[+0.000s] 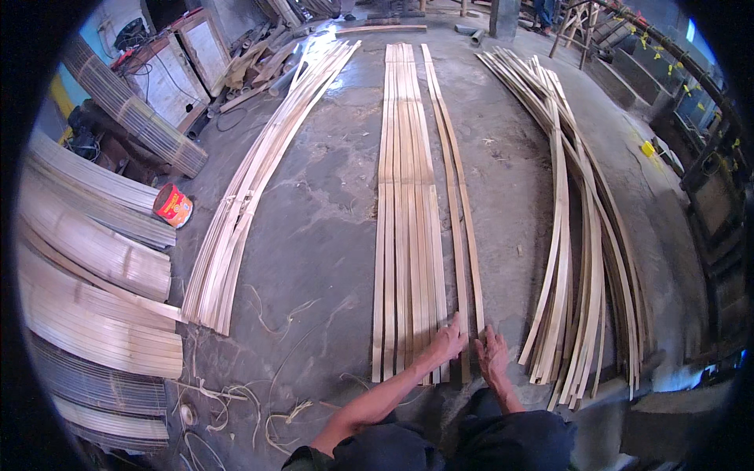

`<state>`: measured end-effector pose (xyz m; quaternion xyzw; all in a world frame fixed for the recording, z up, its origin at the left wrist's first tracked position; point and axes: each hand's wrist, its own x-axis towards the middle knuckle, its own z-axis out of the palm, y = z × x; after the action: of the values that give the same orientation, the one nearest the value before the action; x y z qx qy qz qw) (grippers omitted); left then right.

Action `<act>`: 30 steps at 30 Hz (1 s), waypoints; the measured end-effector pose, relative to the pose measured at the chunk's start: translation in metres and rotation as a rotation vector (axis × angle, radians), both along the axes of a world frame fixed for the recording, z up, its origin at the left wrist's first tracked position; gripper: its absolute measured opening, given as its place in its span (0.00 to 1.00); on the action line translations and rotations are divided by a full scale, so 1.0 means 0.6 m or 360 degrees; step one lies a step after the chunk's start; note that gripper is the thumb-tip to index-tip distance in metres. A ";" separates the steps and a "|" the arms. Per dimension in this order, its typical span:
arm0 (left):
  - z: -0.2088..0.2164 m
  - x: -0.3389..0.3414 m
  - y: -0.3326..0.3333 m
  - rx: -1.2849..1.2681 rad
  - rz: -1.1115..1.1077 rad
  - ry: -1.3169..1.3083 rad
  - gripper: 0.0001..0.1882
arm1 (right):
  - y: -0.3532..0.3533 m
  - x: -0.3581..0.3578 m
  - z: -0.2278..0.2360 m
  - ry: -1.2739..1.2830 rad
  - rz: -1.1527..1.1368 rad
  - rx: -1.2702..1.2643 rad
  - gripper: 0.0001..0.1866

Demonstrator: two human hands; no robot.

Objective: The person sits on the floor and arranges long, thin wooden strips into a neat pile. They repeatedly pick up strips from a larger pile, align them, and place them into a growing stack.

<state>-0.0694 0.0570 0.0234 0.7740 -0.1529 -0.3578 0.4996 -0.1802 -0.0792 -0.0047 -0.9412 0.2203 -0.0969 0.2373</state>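
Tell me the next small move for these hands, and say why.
Probably nudge the nearer loose strip left toward the flat row of strips: a sliver of floor separates them, the left hand is at that strip, and the right hand is by the other loose strip's near end.

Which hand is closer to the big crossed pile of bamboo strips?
Right. The right hand is just left of the crossed pile, not touching it; the left hand is farther left, by the flat row of strips.
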 end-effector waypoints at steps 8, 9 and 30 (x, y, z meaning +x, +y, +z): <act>-0.119 0.014 0.002 -0.0358 0.0389 -0.0336 0.22 | 0.070 0.033 0.076 0.0063 -0.0056 0.0724 0.13; -0.100 0.012 -0.015 -0.0535 0.0535 0.0028 0.20 | 0.076 0.029 0.078 0.0007 0.0004 0.0744 0.13; -0.018 0.215 0.212 0.0091 0.1099 -0.1118 0.24 | 0.109 -0.003 0.032 0.0016 0.0128 0.0911 0.18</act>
<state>0.0595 0.1843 0.0123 0.8667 -0.0367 0.1073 0.4858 -0.1822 -0.0136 0.0143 -0.8444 0.2022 -0.0168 0.4957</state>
